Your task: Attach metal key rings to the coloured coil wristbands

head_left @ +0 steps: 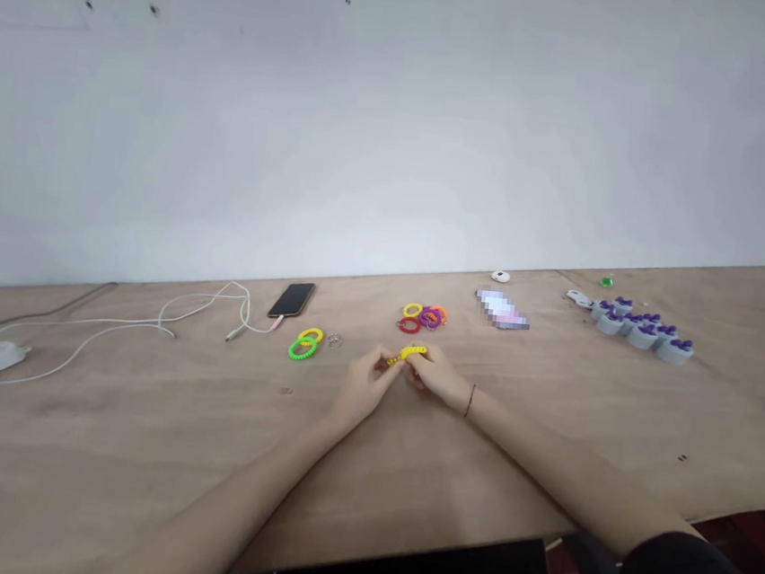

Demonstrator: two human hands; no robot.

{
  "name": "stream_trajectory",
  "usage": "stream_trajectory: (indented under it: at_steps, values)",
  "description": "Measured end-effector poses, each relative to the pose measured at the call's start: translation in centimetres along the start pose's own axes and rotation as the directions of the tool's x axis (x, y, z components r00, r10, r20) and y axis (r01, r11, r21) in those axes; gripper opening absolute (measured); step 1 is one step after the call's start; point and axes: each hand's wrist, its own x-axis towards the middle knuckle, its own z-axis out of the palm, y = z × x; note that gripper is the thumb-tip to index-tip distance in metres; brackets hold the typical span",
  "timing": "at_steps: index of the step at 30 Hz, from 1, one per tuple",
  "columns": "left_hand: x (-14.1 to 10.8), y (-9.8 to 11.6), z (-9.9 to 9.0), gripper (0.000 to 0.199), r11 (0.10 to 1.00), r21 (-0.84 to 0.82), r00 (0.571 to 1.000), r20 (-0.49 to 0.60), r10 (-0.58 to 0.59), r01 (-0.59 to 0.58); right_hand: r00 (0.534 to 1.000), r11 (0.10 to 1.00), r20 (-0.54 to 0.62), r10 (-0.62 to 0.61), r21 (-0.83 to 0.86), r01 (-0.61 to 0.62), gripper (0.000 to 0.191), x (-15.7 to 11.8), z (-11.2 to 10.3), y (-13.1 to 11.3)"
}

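Observation:
Between my two hands, just above the wooden table (204, 450), is a yellow spiral coil wristband (412, 351). My left hand (369, 378) pinches its left end between thumb and finger. My right hand (440, 376) grips the other side, with its lower fingers curled underneath. Part of the coil is hidden behind the fingers. Left of my hands lie a green coil wristband (302, 349) and a yellow one (311, 336), overlapping, with a few small metal rings (335, 341) beside them. Beyond my hands sits a cluster of red, yellow, purple and orange coil wristbands (431, 319).
A dark phone (292, 300) with a white cable (202, 331) lies at the back left. Another phone, blurred out (502, 309), and a small white case (501, 277) are at the back right. Several white containers with purple tops (641, 334) stand further right. A wall rises behind the table.

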Motion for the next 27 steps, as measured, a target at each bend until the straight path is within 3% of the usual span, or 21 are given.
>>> stream_trajectory:
  at_steps: [4, 8, 12, 14, 16, 19, 22, 27]
  values:
    - [0.1, -0.2, 0.0, 0.021, 0.999, -0.051, 1.0, -0.005, -0.014, 0.013, 1.0, 0.999, 0.019, 0.004, 0.051, -0.005, 0.011, -0.1, 0.2, -0.1]
    - [0.4, -0.8, 0.1, 0.025, 0.971, -0.221, 0.996, 0.021, -0.087, 0.089, 0.999, 1.0, -0.04, -0.009, 0.002, 0.009, 0.009, 0.0, 0.2, -0.1]
    - [0.8, -1.2, 0.1, 0.042, 0.832, -0.448, 0.942, 0.081, -0.327, 0.327, 0.942, 0.922, -0.146, -0.301, -0.297, 0.248, 0.012, -0.2, -0.4, -0.2]
    - [0.9, -1.3, 0.0, 0.048, 0.718, -0.536, 0.89, 0.172, -0.421, 0.443, 0.903, 0.832, -0.106, -0.416, -0.445, 0.331, 0.012, -0.4, -0.6, -0.3]
    - [0.9, -1.3, -0.1, 0.05, 0.667, -0.568, 0.871, 0.23, -0.433, 0.482, 0.89, 0.765, -0.033, -0.455, -0.526, 0.372, 0.011, -0.6, -0.7, -0.3]
    - [0.7, -1.4, -0.2, 0.044, 0.709, -0.541, 0.89, 0.226, -0.396, 0.453, 0.893, 0.748, 0.017, -0.449, -0.539, 0.387, 0.011, -0.7, -0.7, -0.3]
    - [0.7, -1.6, -0.1, 0.042, 0.738, -0.506, 0.893, 0.201, -0.402, 0.446, 0.911, 0.808, -0.02, -0.411, -0.471, 0.354, 0.013, -0.6, -0.5, -0.3]
    - [0.8, -1.6, -0.1, 0.039, 0.762, -0.485, 0.9, 0.16, -0.404, 0.429, 0.975, 0.967, -0.065, -0.213, -0.154, 0.201, 0.018, -0.3, -0.2, -0.3]
